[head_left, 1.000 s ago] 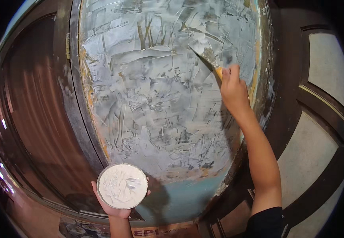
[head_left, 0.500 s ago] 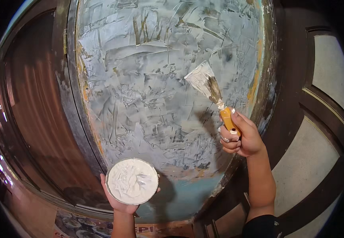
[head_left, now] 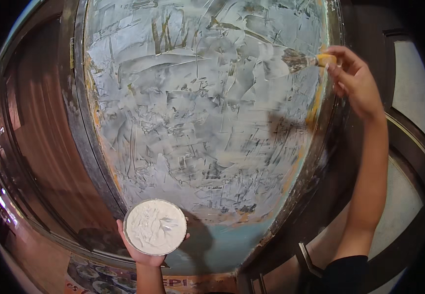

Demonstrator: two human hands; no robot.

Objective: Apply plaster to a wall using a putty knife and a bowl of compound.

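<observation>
My right hand (head_left: 350,81) grips a putty knife (head_left: 300,61) by its yellow handle, at the upper right of a wall panel (head_left: 188,127). The knife's whitish, smeared blade points left and lies against or very close to the panel; its outer end blends into the pale surface. Streaky grey-white filler covers most of the panel, with darker patches showing through. Low and left of centre, my left hand (head_left: 146,256) holds up a round tub from beneath, its fingers curled around the sides. White putty (head_left: 155,226) with a stirred, ridged top fills the tub.
Dark wooden framing and a brown door (head_left: 50,132) stand at the left. Dark panelling with pale inserts (head_left: 411,88) flanks the right side. Below the filler runs a bare blue-green strip (head_left: 222,245). A printed banner (head_left: 95,279) lies at the bottom left.
My right hand has moved up and right with the putty knife, whose blade has swung from pointing up-left to pointing left. The tub sits slightly lower and further left in view.
</observation>
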